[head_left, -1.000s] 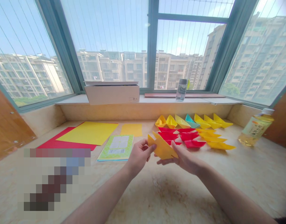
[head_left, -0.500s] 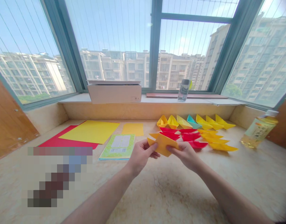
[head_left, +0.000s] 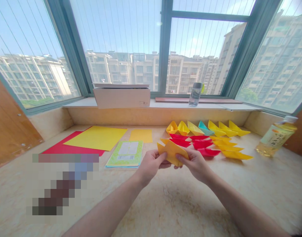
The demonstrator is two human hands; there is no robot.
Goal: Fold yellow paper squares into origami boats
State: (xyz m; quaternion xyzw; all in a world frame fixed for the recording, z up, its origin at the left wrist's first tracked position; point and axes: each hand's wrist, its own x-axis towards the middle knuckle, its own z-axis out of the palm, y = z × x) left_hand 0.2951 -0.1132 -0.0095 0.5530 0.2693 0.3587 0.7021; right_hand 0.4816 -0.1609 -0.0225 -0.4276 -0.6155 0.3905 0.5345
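A partly folded piece of orange-yellow paper (head_left: 172,152) is held up above the tabletop between my two hands. My left hand (head_left: 154,163) pinches its left side, thumb in front and fingers behind. On the other side, my right hand (head_left: 194,162) grips the right edge in the same way. Pointed flaps stick up at the paper's upper left. Just behind it stand red paper boats (head_left: 205,153), partly hidden by the paper and my right hand. Yellow paper boats (head_left: 237,155) lie to their right, and a teal paper boat (head_left: 205,129) sits in the back row.
Yellow sheets (head_left: 96,138) overlap a red sheet (head_left: 53,148) on the left. A green booklet (head_left: 125,154) lies near my left hand, with a small orange-yellow sheet (head_left: 141,135) behind. A drink bottle (head_left: 274,138) stands right. The sill holds a white box (head_left: 122,98) and a clear bottle (head_left: 194,95).
My hands still hold the folded paper. The fingers of both hands have moved further in beneath it, and the paper's angle has shifted slightly. The view has moved a little.
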